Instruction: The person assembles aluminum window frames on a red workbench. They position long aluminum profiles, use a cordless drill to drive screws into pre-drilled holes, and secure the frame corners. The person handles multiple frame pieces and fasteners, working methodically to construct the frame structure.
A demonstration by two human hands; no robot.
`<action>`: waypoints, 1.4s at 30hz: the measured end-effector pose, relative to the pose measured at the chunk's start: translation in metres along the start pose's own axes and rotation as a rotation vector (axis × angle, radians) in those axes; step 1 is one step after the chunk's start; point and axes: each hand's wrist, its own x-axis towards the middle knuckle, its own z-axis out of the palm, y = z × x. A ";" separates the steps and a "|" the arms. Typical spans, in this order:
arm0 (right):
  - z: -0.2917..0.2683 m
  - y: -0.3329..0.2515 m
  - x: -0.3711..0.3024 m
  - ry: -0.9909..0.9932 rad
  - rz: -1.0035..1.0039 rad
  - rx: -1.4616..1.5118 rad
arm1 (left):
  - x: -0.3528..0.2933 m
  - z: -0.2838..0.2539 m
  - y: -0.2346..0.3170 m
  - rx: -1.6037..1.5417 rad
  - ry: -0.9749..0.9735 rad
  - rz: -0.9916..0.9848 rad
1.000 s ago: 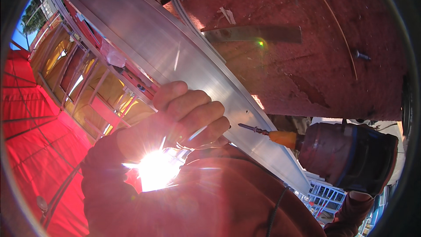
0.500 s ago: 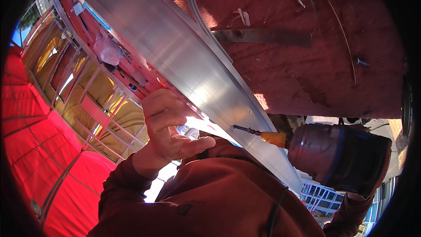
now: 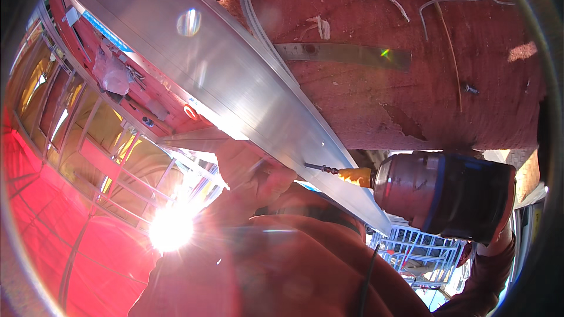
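Left hand [image 3: 252,179] sits under the aluminium rail [image 3: 235,88], fingers curled and bunched together against the rail's lower edge; glare washes it out, so whether it pinches anything cannot be told. Just right of that hand, the drill bit [image 3: 322,168] points at the rail face, tip touching or nearly touching it near a small hole; exact contact not resolvable. Bit runs into an orange chuck collar [image 3: 357,177], then the drill [image 3: 446,196] body, dark with a blue band, well right of the left hand. Right hand [image 3: 493,240] is mostly hidden behind the drill body; only a bit of it and the sleeve show at the drill's lower right, wrapped around the tool as far as can be seen. Rail runs diagonally from upper left, above the left hand, down to lower right, passing between the two hands. Above the drill: reddish-brown surface [image 3: 411,82] with a flat metal strip [image 3: 346,54], a screw [image 3: 470,89] and loose wire scraps. Left of the left hand: metal frame [image 3: 100,141] over red sheeting [image 3: 35,199], strong sun flare [image 3: 170,229] below the hand. Person's orange-brown sleeve [image 3: 282,264] fills the bottom.
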 end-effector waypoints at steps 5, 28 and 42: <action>-0.003 -0.012 0.008 -0.027 -0.002 -0.001 | -0.008 -0.007 -0.003 0.054 -0.056 0.024; 0.006 -0.041 0.045 -0.102 0.027 0.078 | 0.014 0.013 0.003 -0.061 0.132 -0.014; 0.009 -0.021 0.035 -0.154 0.110 0.644 | -0.003 -0.007 -0.007 0.037 0.004 0.119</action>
